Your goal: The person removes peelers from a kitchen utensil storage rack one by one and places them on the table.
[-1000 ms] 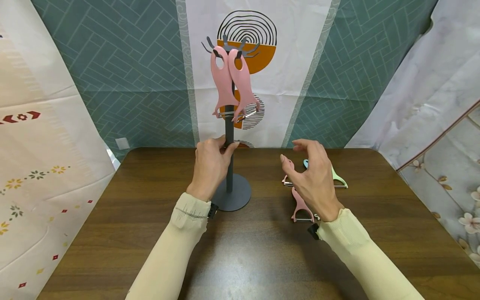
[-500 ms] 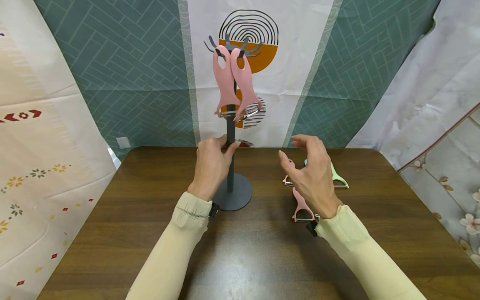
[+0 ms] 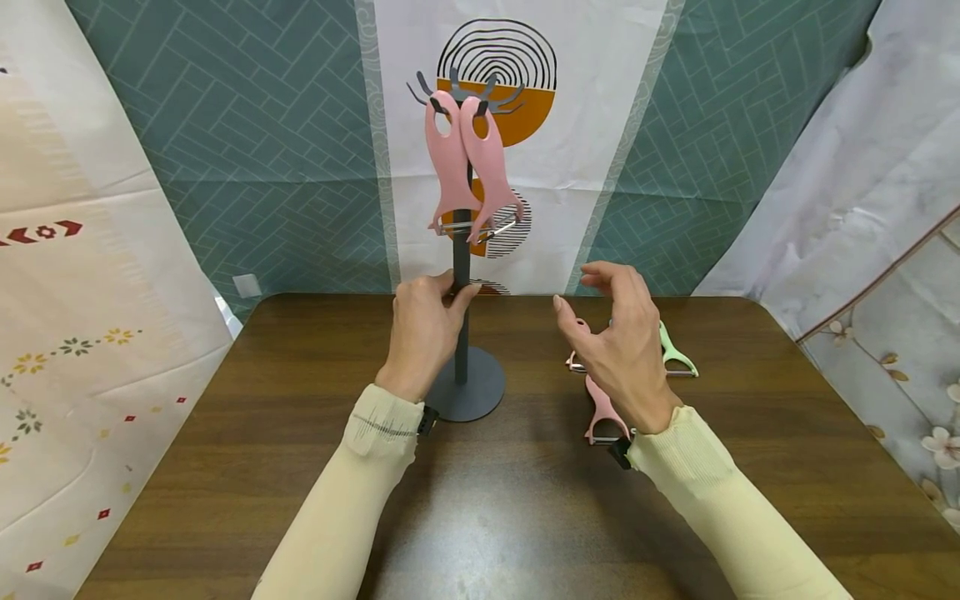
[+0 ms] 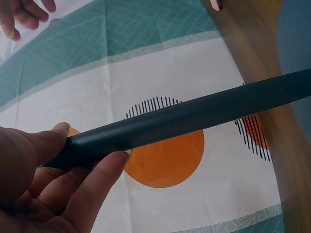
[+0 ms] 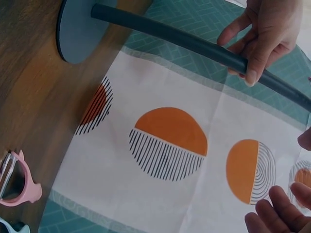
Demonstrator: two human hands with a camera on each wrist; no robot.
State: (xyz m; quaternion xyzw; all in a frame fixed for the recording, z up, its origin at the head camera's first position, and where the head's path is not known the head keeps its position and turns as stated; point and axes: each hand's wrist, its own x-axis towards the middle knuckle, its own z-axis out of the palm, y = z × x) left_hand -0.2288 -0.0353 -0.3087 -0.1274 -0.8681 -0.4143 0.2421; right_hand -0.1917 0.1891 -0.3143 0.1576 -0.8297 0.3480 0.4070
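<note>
A dark grey stand (image 3: 461, 346) with a round base and upward-curving hooks stands on the table. My left hand (image 3: 423, 329) grips its pole about midway, with the thumb on one side and fingers on the other in the left wrist view. Two pink peelers (image 3: 448, 162) hang side by side from the front hooks, blades down. To the right, my right hand (image 3: 618, 342) hovers in the air, fingers spread and bent, holding nothing. Beneath it lie a pink peeler (image 3: 602, 408), another pink peeler (image 5: 30, 189) and a green peeler (image 3: 677, 357), partly hidden by the hand.
A light blue piece (image 5: 13, 226) shows at the corner of the right wrist view, beside the pink peeler. The brown wooden table (image 3: 300, 467) ends at a patterned cloth (image 3: 292, 167) hanging behind. White floral cloth (image 3: 885, 275) hangs along the right side.
My right hand has drifted slightly up and to the left, its fingers staying spread. The left hand keeps its hold on the pole, and the hanging peelers stay in place.
</note>
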